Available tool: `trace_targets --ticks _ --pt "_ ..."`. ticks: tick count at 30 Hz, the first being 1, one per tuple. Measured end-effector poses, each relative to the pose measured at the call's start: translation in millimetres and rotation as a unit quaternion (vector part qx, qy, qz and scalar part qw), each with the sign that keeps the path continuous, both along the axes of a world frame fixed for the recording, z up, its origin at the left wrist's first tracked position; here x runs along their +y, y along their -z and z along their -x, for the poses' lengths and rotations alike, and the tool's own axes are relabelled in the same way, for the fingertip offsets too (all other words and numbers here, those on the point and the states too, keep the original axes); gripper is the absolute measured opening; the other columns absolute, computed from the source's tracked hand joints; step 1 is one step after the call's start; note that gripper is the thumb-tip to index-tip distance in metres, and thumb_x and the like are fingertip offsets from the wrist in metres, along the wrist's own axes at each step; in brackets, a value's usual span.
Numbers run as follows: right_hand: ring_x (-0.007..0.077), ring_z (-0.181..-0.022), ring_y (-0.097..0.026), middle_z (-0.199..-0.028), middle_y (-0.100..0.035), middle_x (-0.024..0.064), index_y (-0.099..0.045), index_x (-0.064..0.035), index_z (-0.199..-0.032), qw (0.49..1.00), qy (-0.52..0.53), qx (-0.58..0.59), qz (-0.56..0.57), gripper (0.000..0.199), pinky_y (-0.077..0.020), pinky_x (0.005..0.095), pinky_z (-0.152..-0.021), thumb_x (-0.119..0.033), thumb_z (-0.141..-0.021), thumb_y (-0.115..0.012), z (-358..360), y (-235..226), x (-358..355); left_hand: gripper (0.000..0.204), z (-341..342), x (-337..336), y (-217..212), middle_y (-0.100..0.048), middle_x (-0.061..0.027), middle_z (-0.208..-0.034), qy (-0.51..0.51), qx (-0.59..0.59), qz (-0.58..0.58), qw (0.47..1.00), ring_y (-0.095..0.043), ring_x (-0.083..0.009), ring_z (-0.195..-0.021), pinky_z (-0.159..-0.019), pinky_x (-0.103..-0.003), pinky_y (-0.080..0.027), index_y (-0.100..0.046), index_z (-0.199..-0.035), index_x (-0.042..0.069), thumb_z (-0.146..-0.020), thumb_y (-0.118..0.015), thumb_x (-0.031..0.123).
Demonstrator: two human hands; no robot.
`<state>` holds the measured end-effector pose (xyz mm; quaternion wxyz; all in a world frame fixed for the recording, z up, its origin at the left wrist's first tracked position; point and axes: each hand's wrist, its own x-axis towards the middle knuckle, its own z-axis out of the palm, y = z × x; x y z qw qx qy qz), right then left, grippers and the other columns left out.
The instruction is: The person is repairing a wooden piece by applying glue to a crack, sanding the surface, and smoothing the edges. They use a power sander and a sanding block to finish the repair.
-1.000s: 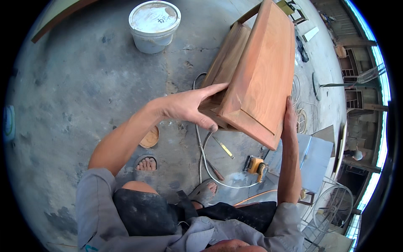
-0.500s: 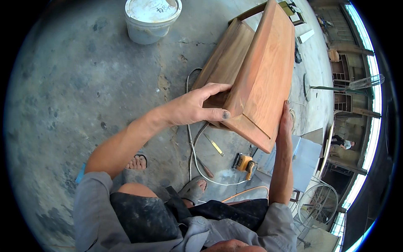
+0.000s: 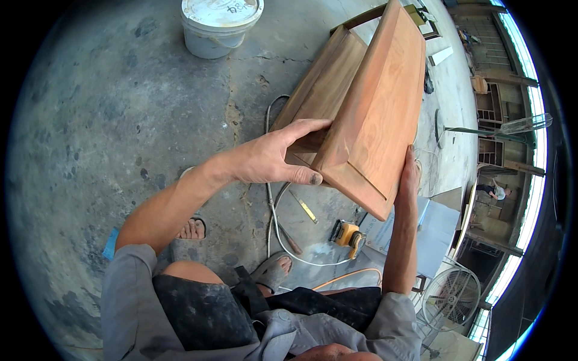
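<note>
A reddish-brown wooden panel (image 3: 376, 114) tilts up before me, with a rim around its raised middle. It is part of a larger wooden furniture piece whose darker side board (image 3: 325, 87) shows on the left. My left hand (image 3: 274, 153) spans the panel's near left corner, fingertips at the edge and the dark-tipped thumb against the lower corner. Along the right edge lies my right hand (image 3: 409, 174), its fingers partly hidden behind the wood. Both hands hold the panel between them.
On the floor below lie an orange sander (image 3: 348, 234), a yellow utility knife (image 3: 305, 207) and a pale cable (image 3: 274, 210). A lidded white bucket (image 3: 211, 36) stands far left. Right are a grey-blue sheet-covered box (image 3: 436, 234), a fan (image 3: 451, 298) and a distant person (image 3: 498, 191).
My left thumb has slid slightly left, off the panel's face to its corner edge. The right hand keeps its place, and the view has shifted a little.
</note>
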<state>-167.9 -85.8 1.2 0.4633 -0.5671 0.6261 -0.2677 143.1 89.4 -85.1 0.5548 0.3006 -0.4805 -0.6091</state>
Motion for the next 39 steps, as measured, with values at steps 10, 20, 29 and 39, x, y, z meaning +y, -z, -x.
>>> trace_targets --ticks 10,20,29,39 --pt "0.0215 -0.125 -0.061 -0.146 -0.059 0.0146 -0.047 0.0018 -0.151 0.999 -0.035 0.034 0.014 0.069 -0.0501 0.0357 -0.105 -0.053 -0.110 -0.040 25.6 23.4 -21.4 0.048 -30.7 30.1 7.4 -0.059 -0.0083 -0.143 -0.157 -0.050 -0.056 0.985 -0.058 -0.0206 -0.127 -0.106 -0.035 -0.048 -0.057 -0.144 0.008 -0.101 -0.069 0.025" --pt "0.0191 -0.114 -0.064 -0.134 -0.066 0.0142 -0.054 0.0013 -0.144 0.940 -0.171 0.181 0.234 0.058 -0.0506 0.0349 -0.099 -0.045 -0.111 -0.042 47.2 29.3 -19.6 0.021 -36.7 177.0 108.6 -0.066 -0.0097 -0.092 -0.423 -0.462 -0.229 0.745 -0.062 -0.0198 -0.081 -0.076 -0.034 -0.051 -0.074 -0.110 0.001 -0.094 -0.074 0.014" --pt "0.0161 -0.080 -0.068 -0.097 -0.067 0.0111 -0.060 0.0028 -0.114 0.993 -0.015 -0.005 0.117 0.028 -0.0592 0.0308 -0.066 -0.024 -0.109 -0.053 65.7 54.1 17.2 0.025 -30.8 201.0 162.4 -0.069 -0.0135 -0.101 -0.360 -0.512 -0.303 0.719 -0.066 -0.0229 -0.086 -0.081 -0.036 -0.053 -0.072 -0.114 -0.001 -0.096 -0.069 0.015" --pt "0.0380 -0.078 -0.071 -0.088 -0.073 0.0221 -0.067 0.0016 -0.097 0.960 -0.094 0.248 0.091 0.016 -0.0550 0.0459 -0.074 -0.014 -0.097 -0.064 182.6 169.3 99.7 0.022 -35.2 171.7 158.2 -0.070 -0.0151 -0.105 -0.375 -0.526 -0.283 0.709 -0.069 -0.0242 -0.088 -0.082 -0.037 -0.054 -0.073 -0.113 -0.002 -0.099 -0.065 0.013"
